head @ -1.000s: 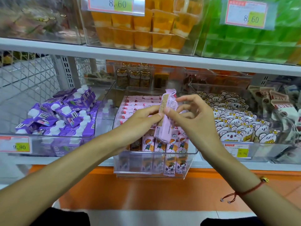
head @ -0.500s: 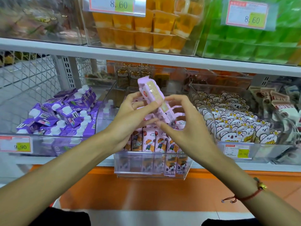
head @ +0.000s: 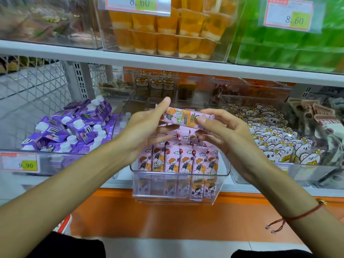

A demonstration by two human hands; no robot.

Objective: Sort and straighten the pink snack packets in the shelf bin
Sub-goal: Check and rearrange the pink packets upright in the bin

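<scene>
Pink packet (head: 183,118) lies crosswise above the bin (head: 178,185), left hand (head: 147,127) and right hand (head: 219,131) pinching its ends, while the upright rows (head: 176,161) stand just below.

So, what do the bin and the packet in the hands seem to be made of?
Bin: clear hard plastic, probably acrylic; packets show through its glossy wall. Packet: thin printed plastic film, likely; soft sheen, held at its ends by the left hand and right hand.
</scene>
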